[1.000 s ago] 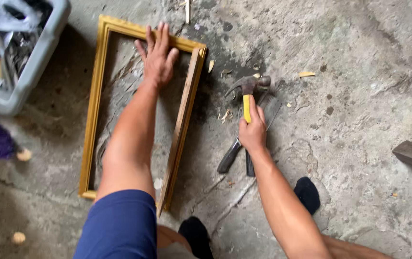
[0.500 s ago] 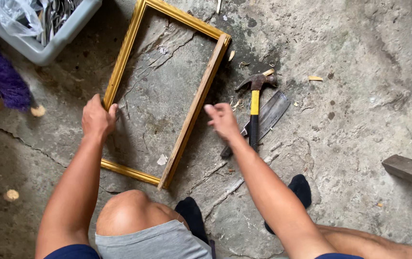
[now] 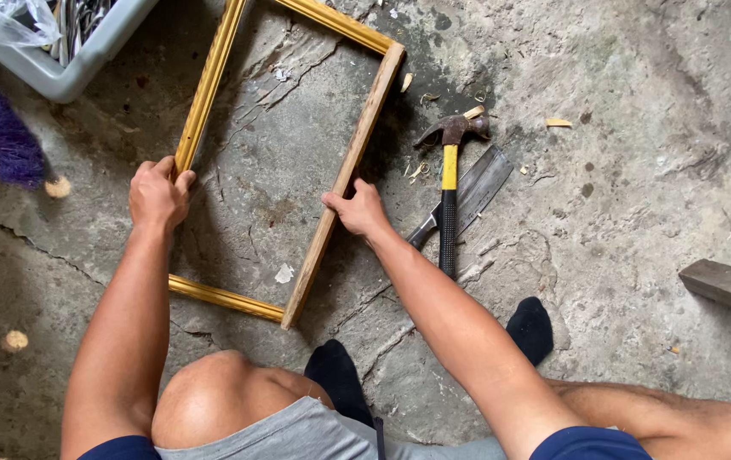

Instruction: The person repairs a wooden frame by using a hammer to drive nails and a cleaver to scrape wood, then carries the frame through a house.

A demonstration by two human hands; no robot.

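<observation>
Assembled wooden frame (image 3: 284, 149) flat on floor, gripped by left hand (image 3: 157, 194) and right hand (image 3: 358, 210), fingers curled over its rails; hammer (image 3: 449, 183) laid aside.

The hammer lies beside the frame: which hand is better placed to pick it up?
Probably the right hand: it grips the wooden frame on the side nearest the hammer. The left hand holds the far rail.

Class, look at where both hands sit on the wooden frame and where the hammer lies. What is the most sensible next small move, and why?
Probably a small lift or turn of the wooden frame. The left hand grips its left rail and the right hand its right rail, so both sides are held. The hammer lies on the concrete floor beside the right hand, untouched, so hammering seems less likely next.
</observation>
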